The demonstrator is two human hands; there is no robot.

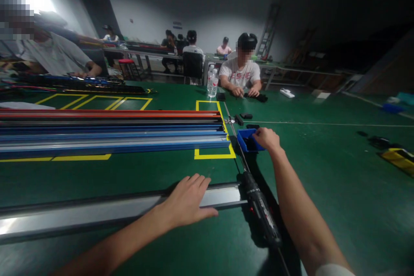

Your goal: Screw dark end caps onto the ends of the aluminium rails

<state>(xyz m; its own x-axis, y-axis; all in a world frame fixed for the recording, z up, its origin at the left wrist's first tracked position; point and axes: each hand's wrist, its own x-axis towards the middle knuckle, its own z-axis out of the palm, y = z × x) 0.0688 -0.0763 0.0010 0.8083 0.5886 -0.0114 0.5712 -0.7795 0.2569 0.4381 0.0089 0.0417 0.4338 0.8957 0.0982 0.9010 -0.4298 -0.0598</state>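
My left hand (189, 198) lies over a long silver metal channel (136, 208), fingers stretched out and thumb spread, near the channel's right end. Just right of that end lies a black electric screwdriver (260, 211), its long thin shaft pointing away from me. Farther off, my right hand (268, 139) reaches over the right rim of a small blue bin (246, 148). Its fingers are curled at the bin, with the tips partly hidden, so what they hold does not show. Small dark parts lie inside the bin.
Red, black and blue long profiles (129, 133) lie side by side beyond the channel, ending within yellow tape (215, 155). Several small black parts (246, 116) sit behind the bin. Water bottles (212, 84) stand near a person (241, 71) across the green table (323, 172).
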